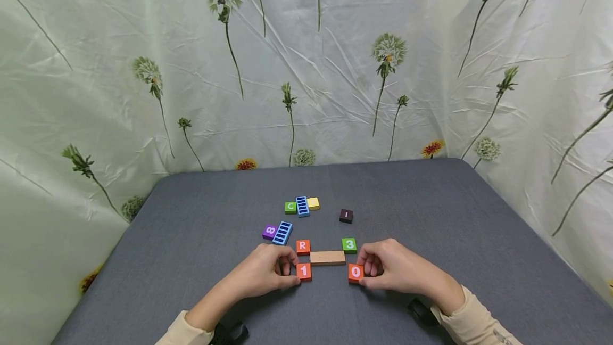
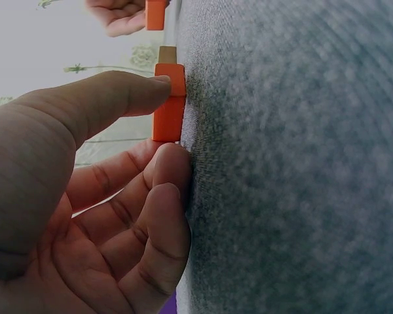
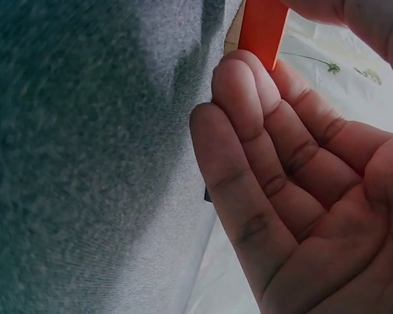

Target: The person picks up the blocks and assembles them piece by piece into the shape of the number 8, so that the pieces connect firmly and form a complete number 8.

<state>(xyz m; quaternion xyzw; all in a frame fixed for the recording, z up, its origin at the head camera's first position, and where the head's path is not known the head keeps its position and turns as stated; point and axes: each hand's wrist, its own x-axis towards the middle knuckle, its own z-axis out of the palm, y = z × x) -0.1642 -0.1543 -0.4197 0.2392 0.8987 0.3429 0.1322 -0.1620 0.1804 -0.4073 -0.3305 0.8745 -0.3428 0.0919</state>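
Between thumb and forefinger my left hand [image 1: 263, 271] pinches an orange block marked 1 [image 1: 304, 272], at the left end of a plain wooden bar [image 1: 328, 258]. In the left wrist view the thumb lies on the near side of this orange block [image 2: 168, 114], which stands at the cloth. My right hand [image 1: 395, 266] pinches an orange block marked 0 [image 1: 355, 273], just off the bar's right end; in the right wrist view this orange block [image 3: 262, 29] shows only in part. An orange R block [image 1: 303, 247] and a green 3 block [image 1: 349, 245] sit at the bar's far corners.
Farther back lie a purple 8 block [image 1: 270, 231] beside a blue striped block [image 1: 282, 233], and a green C block [image 1: 290, 207], another blue striped block [image 1: 302, 206] and a yellow block [image 1: 313, 204]. A dark block [image 1: 346, 215] stands apart on the grey cloth-covered table [image 1: 407, 201].
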